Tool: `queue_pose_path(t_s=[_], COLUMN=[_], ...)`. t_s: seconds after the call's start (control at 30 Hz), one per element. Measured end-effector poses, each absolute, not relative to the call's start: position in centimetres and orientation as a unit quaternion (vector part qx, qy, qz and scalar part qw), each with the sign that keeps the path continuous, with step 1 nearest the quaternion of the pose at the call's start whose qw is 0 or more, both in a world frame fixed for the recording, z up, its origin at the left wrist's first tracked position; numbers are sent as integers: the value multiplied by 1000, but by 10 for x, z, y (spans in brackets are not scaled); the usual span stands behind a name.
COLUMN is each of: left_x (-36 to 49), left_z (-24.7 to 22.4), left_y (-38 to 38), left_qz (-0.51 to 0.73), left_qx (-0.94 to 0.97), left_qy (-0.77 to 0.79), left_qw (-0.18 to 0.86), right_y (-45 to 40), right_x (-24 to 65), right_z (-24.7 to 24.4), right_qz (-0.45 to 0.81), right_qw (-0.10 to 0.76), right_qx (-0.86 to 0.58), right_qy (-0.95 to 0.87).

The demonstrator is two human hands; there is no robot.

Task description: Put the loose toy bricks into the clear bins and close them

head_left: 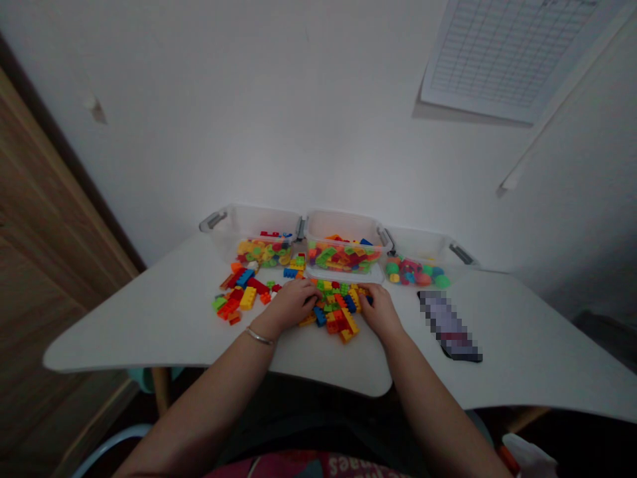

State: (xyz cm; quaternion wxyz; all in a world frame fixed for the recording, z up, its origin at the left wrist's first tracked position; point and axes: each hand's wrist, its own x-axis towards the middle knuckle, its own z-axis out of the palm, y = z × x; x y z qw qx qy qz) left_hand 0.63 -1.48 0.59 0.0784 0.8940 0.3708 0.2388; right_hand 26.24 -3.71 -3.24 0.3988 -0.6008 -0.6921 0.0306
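Nothing here can be read for certain. At about one o'clock, a paper chart (pixel 510 56) on the wall (pixel 199 113) carries a ruled grid of small cells, with faint marks along its top edge, but the print looks too small and dim to make out. At six o'clock, pale letters run upside down across a pink shirt (pixel 318 465), perhaps ending in an "s", though they are cut off. At about four o'clock, a pixelated object (pixel 449 325) shows no legible marks.
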Motion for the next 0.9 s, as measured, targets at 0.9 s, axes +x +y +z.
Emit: queue_pose_path(t_s=[0.9], left_x=[8], left_z=[8], left_y=[-16], left_qz=[233], left_qx=[896], left_qy=[370], left_qw=[80], right_y=[-33], right_x=[267], right_z=[-31], right_qz=[49], right_qw=[413], right_qx=[-635], right_qy=[-651])
